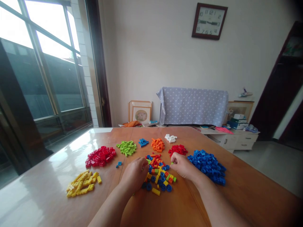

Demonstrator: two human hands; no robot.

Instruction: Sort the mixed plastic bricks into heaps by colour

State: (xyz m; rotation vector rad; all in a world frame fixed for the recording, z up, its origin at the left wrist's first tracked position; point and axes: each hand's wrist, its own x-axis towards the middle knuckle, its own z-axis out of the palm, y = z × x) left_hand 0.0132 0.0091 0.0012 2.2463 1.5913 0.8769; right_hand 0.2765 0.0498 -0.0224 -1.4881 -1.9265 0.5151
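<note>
A mixed pile of building bricks [157, 179] lies loose at the centre of the bench [146, 211], between the hands. The left hand [135, 173] is at the pile's left edge, fingers curled; whether they clamp a piece cannot be told. The right hand [182, 165] is at the upper right edge, fingers bent; a green piece [172, 163] shows at the tips, but clamping cannot be confirmed. A yellow heap [81, 184] lies at left, a blue heap [207, 165] at right. Behind the bench, a white cabinet [228, 143] with closed drawers [246, 138] carries boxes [236, 124], contents hidden.
</note>
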